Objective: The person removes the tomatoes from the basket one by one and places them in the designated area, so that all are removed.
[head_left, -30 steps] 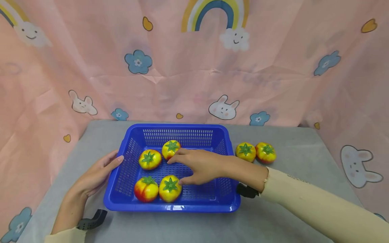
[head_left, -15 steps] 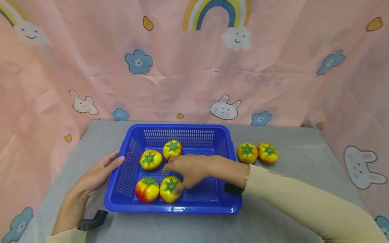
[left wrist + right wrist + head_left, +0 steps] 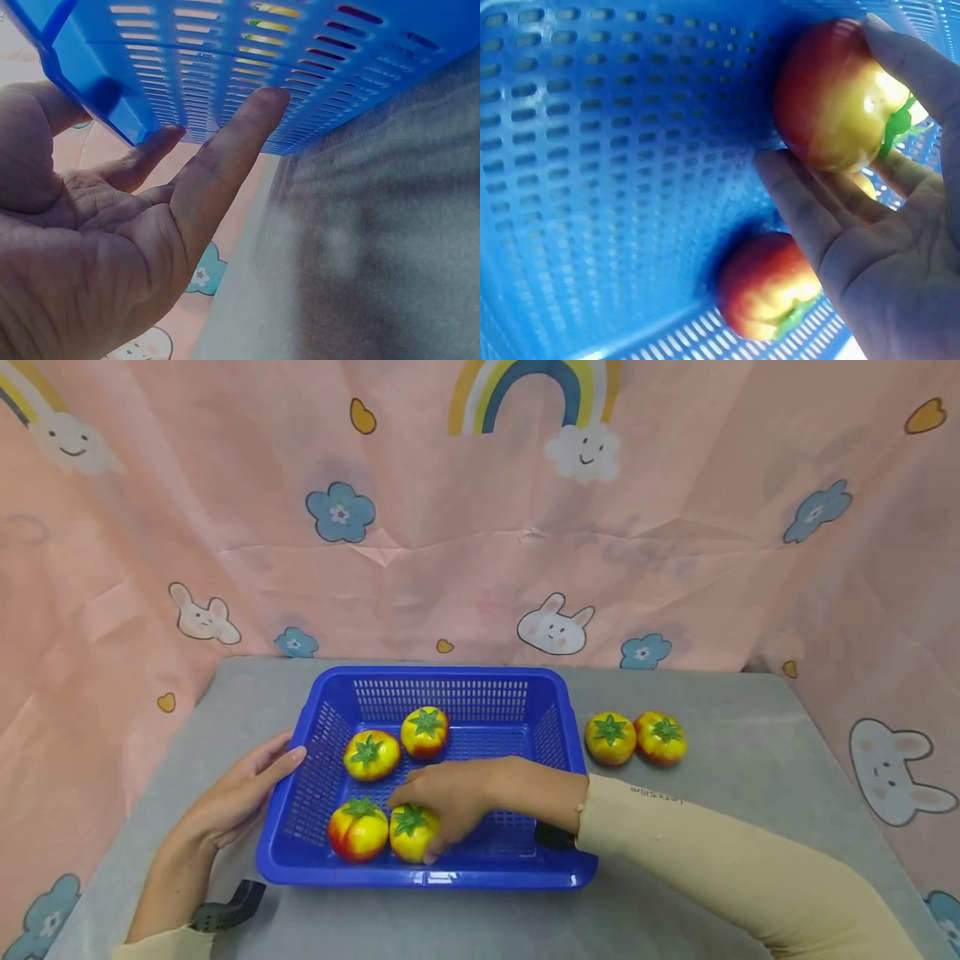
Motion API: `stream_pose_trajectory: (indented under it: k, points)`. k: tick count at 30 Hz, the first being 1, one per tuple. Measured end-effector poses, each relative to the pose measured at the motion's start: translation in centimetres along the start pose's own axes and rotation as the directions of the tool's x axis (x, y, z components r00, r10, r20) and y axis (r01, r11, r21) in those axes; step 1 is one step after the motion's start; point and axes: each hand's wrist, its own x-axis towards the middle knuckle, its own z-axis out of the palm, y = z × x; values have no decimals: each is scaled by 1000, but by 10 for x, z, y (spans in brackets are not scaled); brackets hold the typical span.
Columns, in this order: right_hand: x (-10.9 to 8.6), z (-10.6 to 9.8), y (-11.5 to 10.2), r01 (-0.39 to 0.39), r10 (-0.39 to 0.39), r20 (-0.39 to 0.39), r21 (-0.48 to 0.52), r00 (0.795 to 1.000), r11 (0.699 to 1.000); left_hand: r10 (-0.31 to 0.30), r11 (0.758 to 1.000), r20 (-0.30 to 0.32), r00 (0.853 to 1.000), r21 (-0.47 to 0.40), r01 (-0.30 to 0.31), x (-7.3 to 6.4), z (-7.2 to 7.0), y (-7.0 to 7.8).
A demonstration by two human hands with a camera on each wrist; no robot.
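Observation:
A blue perforated plastic basket (image 3: 517,875) stands on the grey table, holding several yellow-and-red tomatoes with green star-shaped tops. My left hand (image 3: 234,797) holds its left side, thumb on the rim and fingers against the outer wall, as the left wrist view shows. Inside the basket, my right hand (image 3: 453,797) grips the front right tomato (image 3: 408,839), thumb on one side and fingers on the other. Touching or nearly touching it on the left is another tomato (image 3: 358,833). Farther back lie a tomato (image 3: 371,755) and a tomato (image 3: 425,732).
Two more tomatoes, a left one (image 3: 611,738) and a right one (image 3: 660,739), sit side by side on the table (image 3: 720,827) right of the basket. A pink printed cloth (image 3: 420,585) hangs behind and at both sides.
My right hand has moved forward-left and down toward the basket's front, closing round the front right tomato, which has shifted slightly left. The left hand keeps its place on the basket.

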Motion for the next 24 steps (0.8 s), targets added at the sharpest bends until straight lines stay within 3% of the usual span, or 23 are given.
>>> stream_pose_trajectory:
  k: [10, 24]
  points:
    - [-1, 2, 2, -36, 38, -30, 69, 999, 997, -5, 1000, 2, 1000, 2, 5, 0, 0, 1]
    - [-10, 2, 2, 34, -17, -156, 105, 988, 994, -18, 1000, -17, 1000, 5, 18, 0, 3, 2]
